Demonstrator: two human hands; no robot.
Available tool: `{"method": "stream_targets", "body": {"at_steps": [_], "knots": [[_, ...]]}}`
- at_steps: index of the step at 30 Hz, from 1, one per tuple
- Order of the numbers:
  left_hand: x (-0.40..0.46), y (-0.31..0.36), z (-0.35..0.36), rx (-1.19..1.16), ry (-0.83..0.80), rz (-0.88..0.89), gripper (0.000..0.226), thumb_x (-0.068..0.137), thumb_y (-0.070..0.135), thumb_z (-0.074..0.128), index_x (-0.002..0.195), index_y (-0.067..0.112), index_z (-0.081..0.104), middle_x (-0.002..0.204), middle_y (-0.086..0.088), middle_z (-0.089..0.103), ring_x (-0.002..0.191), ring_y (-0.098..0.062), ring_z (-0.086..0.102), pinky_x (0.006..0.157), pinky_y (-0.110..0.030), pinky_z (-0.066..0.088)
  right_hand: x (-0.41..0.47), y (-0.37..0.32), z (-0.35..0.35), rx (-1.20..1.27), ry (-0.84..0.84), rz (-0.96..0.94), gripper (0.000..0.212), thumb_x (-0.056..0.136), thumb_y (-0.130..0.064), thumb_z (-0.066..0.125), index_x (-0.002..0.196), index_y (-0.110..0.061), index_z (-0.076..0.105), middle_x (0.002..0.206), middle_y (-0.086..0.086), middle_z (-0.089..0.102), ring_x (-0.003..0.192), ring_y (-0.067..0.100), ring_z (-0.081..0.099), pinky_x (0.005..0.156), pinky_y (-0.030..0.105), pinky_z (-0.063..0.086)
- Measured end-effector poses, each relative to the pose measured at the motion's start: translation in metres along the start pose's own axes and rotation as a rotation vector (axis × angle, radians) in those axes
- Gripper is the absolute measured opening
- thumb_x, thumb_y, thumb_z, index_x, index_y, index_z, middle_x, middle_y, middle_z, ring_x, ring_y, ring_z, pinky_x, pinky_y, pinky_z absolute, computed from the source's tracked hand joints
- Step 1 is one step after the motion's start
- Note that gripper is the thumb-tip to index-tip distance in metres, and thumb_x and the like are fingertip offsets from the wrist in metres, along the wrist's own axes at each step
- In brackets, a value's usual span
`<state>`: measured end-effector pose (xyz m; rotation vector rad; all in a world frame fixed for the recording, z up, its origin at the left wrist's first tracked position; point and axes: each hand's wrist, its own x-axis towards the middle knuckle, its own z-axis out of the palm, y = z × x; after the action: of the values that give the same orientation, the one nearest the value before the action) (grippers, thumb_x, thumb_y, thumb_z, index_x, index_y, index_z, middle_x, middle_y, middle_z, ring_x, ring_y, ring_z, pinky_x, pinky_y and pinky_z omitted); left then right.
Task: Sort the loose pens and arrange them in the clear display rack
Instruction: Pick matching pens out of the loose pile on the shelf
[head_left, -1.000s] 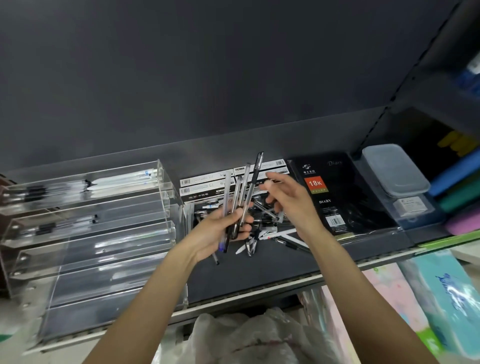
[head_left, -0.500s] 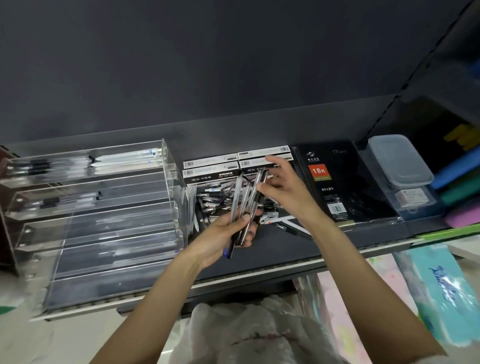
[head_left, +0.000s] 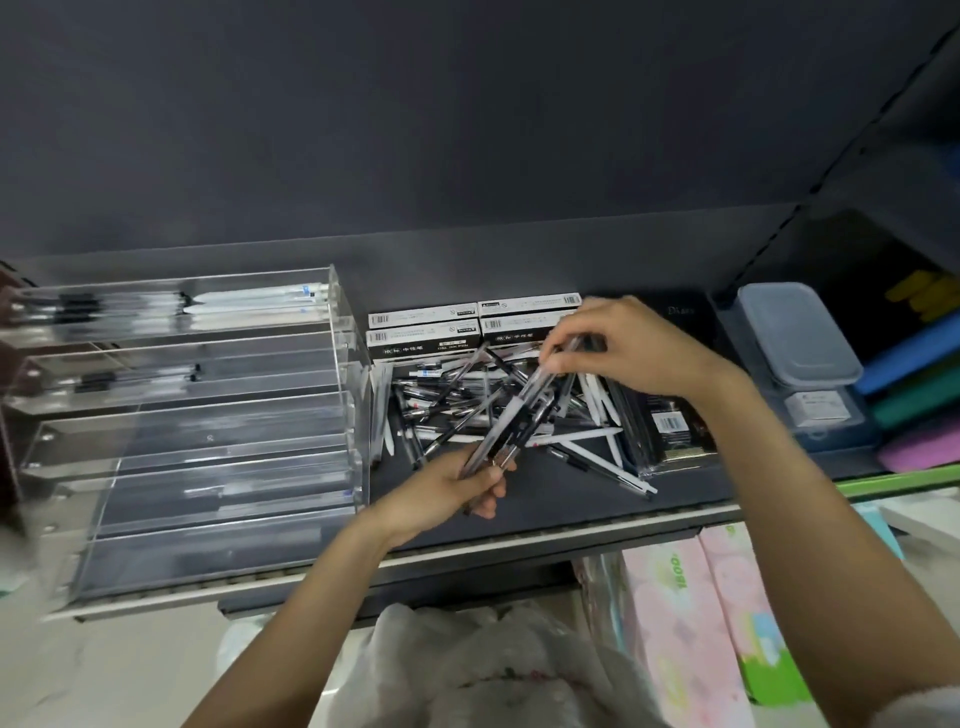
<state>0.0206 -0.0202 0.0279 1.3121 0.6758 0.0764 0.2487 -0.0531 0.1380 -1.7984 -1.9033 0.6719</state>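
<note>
1. Far left: clear rack on the shelf, stepped tiers. Top tier already holding a few pens, black-gripped ones on the left and white ones on the right. Second tier with a couple more. Lower tiers looking bare, though glare and blur make that hard to be sure of.

2. Just right of the rack: left hand, fingers curled round the lower end of a bundle of clear pens, gripping it tight. Bundle angled up and to the right, over the pile.

3. Behind and under the bundle: messy pile of loose pens on the dark shelf, black, clear and white all mixed, with pen boxes stacked at the far side.

4. Right hand at the top end of the bundle, fingertips pinching one or two pens there. Can't tell whether adding a pen or squaring up the ends.

5. Further right: a dark diary pack, then a lidded plastic tub.

6. Step in hand, best guess: still the sorting part, gathering matching clear pens into one handful. Plenty left in the pile, so early-ish overall.

7. Next move probably needs ends lined up, then the bundle carried left and laid flat along a free tier, same direction as the ones up top. Loose grip = pens sliding out.
</note>
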Motion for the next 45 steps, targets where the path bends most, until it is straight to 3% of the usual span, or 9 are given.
{"method": "stream_targets", "body": {"at_steps": [3, 7, 13, 17, 21, 27, 32, 37, 45], "knots": [[0.003, 0.005, -0.001, -0.175, 0.103, 0.038, 0.015, 0.099, 0.009, 0.042, 0.105, 0.007, 0.056, 0.083, 0.0, 0.063, 0.063, -0.005, 0.058, 0.066, -0.022, 0.053, -0.022, 0.002, 0.007, 0.15, 0.178, 0.058, 0.009, 0.09, -0.021, 0.061, 0.092, -0.014, 0.066, 0.077, -0.013, 0.066, 0.066, -0.007, 0.059, 0.061, 0.008, 0.038], [0.012, 0.015, 0.005, -0.326, 0.171, 0.096, 0.017, 0.1, 0.01, 0.04, 0.11, 0.008, 0.054, 0.086, -0.001, 0.063, 0.064, -0.006, 0.057, 0.063, -0.02, 0.05, -0.037, 0.011, 0.046, 0.331, 0.538, 0.198, 0.004, 0.093, -0.024, 0.057, 0.095, -0.022, 0.06, 0.083, -0.012, 0.067, 0.076, 0.017, 0.065, 0.068, 0.034, 0.049], [0.027, 0.028, 0.018, -0.683, 0.274, 0.233, 0.03, 0.099, 0.006, 0.039, 0.12, 0.014, 0.058, 0.082, 0.003, 0.064, 0.074, -0.007, 0.062, 0.071, -0.022, 0.054, -0.036, -0.016, 0.117, 0.906, 1.028, 0.369, 0.012, 0.094, -0.008, 0.053, 0.094, -0.018, 0.059, 0.085, -0.003, 0.065, 0.081, 0.004, 0.06, 0.079, 0.02, 0.045], [0.033, 0.035, 0.031, -0.838, 0.352, 0.218, 0.022, 0.098, 0.002, 0.04, 0.102, 0.01, 0.06, 0.1, -0.007, 0.07, 0.088, -0.016, 0.069, 0.075, -0.028, 0.057, -0.029, -0.031, 0.145, 0.943, 0.995, 0.428, 0.009, 0.093, -0.008, 0.054, 0.096, -0.014, 0.06, 0.086, -0.004, 0.066, 0.079, 0.004, 0.061, 0.076, 0.016, 0.045], [0.033, 0.033, 0.037, -0.839, 0.389, 0.223, 0.027, 0.1, 0.007, 0.036, 0.123, 0.009, 0.051, 0.123, -0.005, 0.065, 0.111, -0.017, 0.063, 0.087, -0.032, 0.051, -0.025, -0.038, 0.154, 0.797, 0.99, 0.413, 0.007, 0.094, -0.008, 0.054, 0.098, -0.008, 0.059, 0.082, -0.012, 0.063, 0.073, -0.009, 0.058, 0.07, 0.007, 0.041], [0.028, 0.022, 0.049, -0.655, 0.504, 0.246, 0.021, 0.102, 0.019, 0.037, 0.121, 0.028, 0.04, 0.118, 0.005, 0.068, 0.106, -0.007, 0.064, 0.08, -0.027, 0.05, -0.027, -0.034, 0.166, 0.835, 0.816, 0.53, 0.007, 0.097, -0.027, 0.05, 0.091, -0.031, 0.051, 0.078, -0.002, 0.065, 0.064, 0.012, 0.06, 0.063, 0.033, 0.05], [0.023, 0.018, 0.056, -0.62, 0.604, 0.328, 0.029, 0.102, 0.021, 0.037, 0.129, 0.014, 0.036, 0.117, -0.003, 0.068, 0.116, -0.017, 0.06, 0.098, -0.037, 0.045, -0.03, -0.045, 0.172, 0.851, 0.774, 0.523, 0.008, 0.098, -0.026, 0.046, 0.092, -0.024, 0.05, 0.079, -0.009, 0.061, 0.067, -0.002, 0.057, 0.064, 0.018, 0.045], [0.008, 0.012, 0.057, -0.6, 0.703, 0.33, 0.032, 0.093, 0.039, 0.043, 0.111, 0.014, 0.05, 0.118, -0.005, 0.067, 0.118, -0.022, 0.058, 0.105, -0.045, 0.041, -0.036, -0.048, 0.187, 0.91, 0.722, 0.535, 0.011, 0.098, -0.025, 0.045, 0.094, -0.018, 0.052, 0.085, -0.01, 0.059, 0.078, 0.004, 0.056, 0.077, 0.028, 0.046], [-0.035, -0.005, 0.044, -0.563, 0.942, 0.314, 0.03, 0.099, 0.022, 0.041, 0.094, 0.027, 0.071, 0.112, -0.002, 0.07, 0.106, -0.013, 0.063, 0.082, -0.026, 0.052, -0.048, -0.078, 0.215, 0.81, 0.525, 0.365, 0.011, 0.099, -0.019, 0.044, 0.09, -0.023, 0.048, 0.079, -0.023, 0.058, 0.065, 0.004, 0.054, 0.063, 0.025, 0.045]]}}
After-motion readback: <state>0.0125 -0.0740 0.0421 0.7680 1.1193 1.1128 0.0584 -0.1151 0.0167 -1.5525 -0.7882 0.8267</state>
